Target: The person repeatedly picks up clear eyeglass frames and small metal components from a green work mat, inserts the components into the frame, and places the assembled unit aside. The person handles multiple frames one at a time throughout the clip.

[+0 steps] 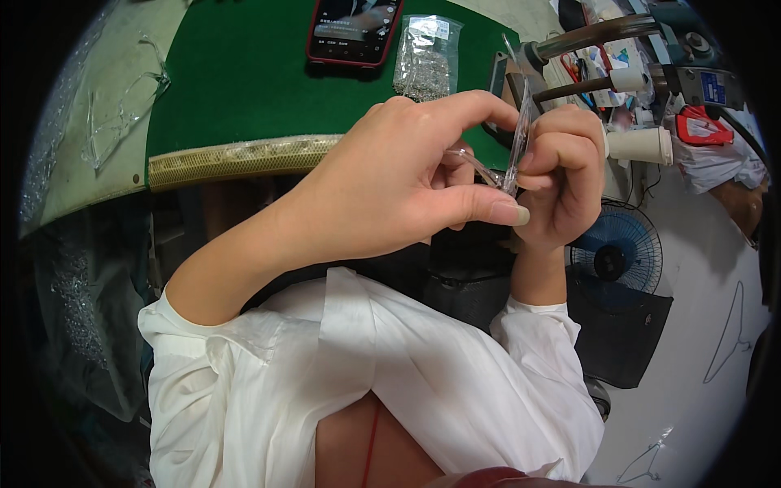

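In front of me, over the near edge of the green-topped table [252, 73], both hands meet around a thin clear plastic piece [521, 114] with slender arms. Its exact kind I cannot make out. My left hand [390, 175] reaches across from the left, its index finger and thumb curved to the piece, and other fingers folded behind a lower arm of it. My right hand [565, 175] is closed, fingers curled, pinching the piece at its lower part. The tip rises above the hands. Beyond them lies a clear bag [426, 69] of small metal parts.
A red-cased phone [355, 32] lies at the far edge. Clear plastic pieces [126, 106] sit at the left. Machine arms [598, 41] stand at the right, near a white paper cup [640, 146]. A blue fan [616, 252] and hangers [730, 333] are lower right.
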A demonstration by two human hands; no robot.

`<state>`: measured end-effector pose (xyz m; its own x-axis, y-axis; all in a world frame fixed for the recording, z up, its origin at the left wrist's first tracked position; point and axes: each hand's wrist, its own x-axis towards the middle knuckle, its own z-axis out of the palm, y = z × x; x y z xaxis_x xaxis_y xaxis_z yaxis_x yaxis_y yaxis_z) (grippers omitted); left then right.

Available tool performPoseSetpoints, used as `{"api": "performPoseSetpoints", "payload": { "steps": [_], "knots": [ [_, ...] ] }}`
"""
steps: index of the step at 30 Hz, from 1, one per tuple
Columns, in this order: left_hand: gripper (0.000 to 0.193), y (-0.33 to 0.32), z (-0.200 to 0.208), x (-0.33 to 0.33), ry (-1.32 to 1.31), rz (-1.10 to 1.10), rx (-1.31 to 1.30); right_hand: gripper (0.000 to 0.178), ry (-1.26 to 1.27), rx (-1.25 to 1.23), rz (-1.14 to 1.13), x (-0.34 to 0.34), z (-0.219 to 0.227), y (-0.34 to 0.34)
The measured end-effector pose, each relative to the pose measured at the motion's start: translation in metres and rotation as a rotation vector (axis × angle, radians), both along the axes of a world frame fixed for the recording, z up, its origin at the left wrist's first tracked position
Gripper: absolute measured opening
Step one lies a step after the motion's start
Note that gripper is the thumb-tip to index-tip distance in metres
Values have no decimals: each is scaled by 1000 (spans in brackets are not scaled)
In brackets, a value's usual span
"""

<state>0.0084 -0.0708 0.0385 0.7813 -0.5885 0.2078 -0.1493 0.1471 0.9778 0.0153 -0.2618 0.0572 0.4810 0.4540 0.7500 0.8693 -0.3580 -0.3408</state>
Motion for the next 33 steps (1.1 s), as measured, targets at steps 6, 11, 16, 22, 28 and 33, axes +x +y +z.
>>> {"api": "performPoseSetpoints", "payload": {
  "steps": [6, 11, 16, 22, 28, 33],
  "knots": [
    [55, -5, -5, -1, -252, 170, 88, 21, 43, 89, -57, -5, -7, 1],
    [54, -3, -3, 0, -204, 132, 93, 22, 40, 59, -7, -1, -6, -2],
    [53, -3, -4, 1, -79, 77, 16, 25, 81, 73, 2, 0, -3, -1],
    [55, -3, -5, 1, -150, 116, 43, 29, 61, 63, -1, 1, -5, -1],
    [55, -4, -6, 0, -157, 126, 44, 33, 54, 37, -71, -3, -6, 2],
    [56, -3, -2, 1, -79, 81, 3, 30, 76, 42, -43, 0, 1, 2]
  ]
}}
